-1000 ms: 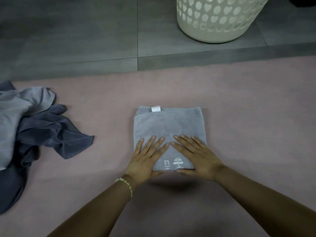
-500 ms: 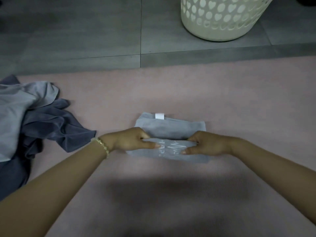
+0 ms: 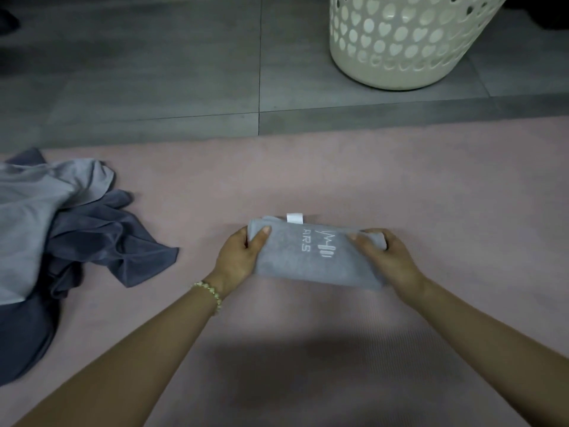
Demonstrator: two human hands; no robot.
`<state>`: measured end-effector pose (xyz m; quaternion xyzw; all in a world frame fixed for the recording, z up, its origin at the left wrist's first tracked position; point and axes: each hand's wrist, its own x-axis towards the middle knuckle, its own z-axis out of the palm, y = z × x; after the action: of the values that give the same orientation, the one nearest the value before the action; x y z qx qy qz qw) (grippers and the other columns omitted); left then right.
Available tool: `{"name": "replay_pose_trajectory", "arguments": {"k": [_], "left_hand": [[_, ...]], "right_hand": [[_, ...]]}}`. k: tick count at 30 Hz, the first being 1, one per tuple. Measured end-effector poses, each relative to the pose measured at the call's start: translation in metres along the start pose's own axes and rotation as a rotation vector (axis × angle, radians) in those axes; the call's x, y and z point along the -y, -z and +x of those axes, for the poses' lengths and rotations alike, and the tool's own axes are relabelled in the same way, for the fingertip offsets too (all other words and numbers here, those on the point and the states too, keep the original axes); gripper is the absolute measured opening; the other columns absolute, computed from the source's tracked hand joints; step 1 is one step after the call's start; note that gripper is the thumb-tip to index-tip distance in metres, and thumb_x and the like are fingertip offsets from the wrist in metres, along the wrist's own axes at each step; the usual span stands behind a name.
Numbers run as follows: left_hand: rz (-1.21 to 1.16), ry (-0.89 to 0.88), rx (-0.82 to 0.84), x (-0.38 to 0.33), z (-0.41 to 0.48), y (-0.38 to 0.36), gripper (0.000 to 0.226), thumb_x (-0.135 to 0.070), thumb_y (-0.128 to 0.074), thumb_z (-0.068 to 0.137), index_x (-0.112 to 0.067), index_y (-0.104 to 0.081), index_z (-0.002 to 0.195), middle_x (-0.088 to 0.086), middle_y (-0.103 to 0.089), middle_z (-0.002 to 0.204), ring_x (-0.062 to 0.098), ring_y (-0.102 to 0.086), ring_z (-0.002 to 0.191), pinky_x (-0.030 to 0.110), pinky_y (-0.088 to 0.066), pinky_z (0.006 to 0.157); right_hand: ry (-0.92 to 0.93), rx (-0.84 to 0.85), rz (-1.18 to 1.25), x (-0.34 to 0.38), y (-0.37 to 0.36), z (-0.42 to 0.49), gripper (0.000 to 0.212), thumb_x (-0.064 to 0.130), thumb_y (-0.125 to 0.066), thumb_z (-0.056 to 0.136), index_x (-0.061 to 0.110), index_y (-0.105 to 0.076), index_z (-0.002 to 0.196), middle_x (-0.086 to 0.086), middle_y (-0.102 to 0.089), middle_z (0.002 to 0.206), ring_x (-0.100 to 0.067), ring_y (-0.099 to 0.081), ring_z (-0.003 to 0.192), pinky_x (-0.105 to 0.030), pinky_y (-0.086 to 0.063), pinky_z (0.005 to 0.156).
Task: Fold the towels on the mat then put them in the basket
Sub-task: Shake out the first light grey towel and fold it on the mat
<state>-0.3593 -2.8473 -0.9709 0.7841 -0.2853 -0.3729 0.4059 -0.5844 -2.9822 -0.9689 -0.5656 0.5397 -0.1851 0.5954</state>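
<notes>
Head view: the left hand and right hand each grasp one end of the folded grey towel, thumbs on top, mid-mat. I'd keep both ends pinched evenly so the layers don't slide, then carry it level to the basket on the floor beyond. The basket's rim and inside are cut off, the fingers under the towel are hidden, and the unfolded heap runs out of frame.

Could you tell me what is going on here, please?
A person grips a folded grey towel by its ends, one in the left hand, one in the right hand, on or just above the mat. Unfolded towels lie heaped at the left. The basket stands on the floor beyond.
</notes>
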Motion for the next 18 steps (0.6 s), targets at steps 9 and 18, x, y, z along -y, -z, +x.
{"name": "replay_pose_trajectory", "arguments": {"k": [9,18], "left_hand": [[0.094,0.187,-0.163,0.013,-0.008,-0.022,0.044,-0.046,-0.038,0.098,-0.015,-0.063,0.081,0.004,-0.064,0.085,0.023,-0.061,0.084,0.027,-0.042,0.076],[0.172,0.287,-0.138,0.008,0.004,-0.018,0.052,-0.049,-0.035,0.098,-0.014,-0.057,0.065,0.01,-0.063,0.081,0.032,-0.062,0.089,0.034,-0.046,0.082]], "right_hand": [[0.072,-0.177,-0.205,-0.017,-0.012,0.003,0.026,0.029,-0.069,0.084,0.004,-0.064,0.088,0.004,-0.063,0.074,-0.009,-0.059,0.069,-0.003,-0.043,0.059],[0.362,-0.195,-0.791,0.001,-0.009,0.016,0.043,0.051,-0.048,0.089,0.014,-0.057,0.109,-0.007,-0.063,0.104,-0.028,-0.06,0.094,-0.034,-0.045,0.078]]}}
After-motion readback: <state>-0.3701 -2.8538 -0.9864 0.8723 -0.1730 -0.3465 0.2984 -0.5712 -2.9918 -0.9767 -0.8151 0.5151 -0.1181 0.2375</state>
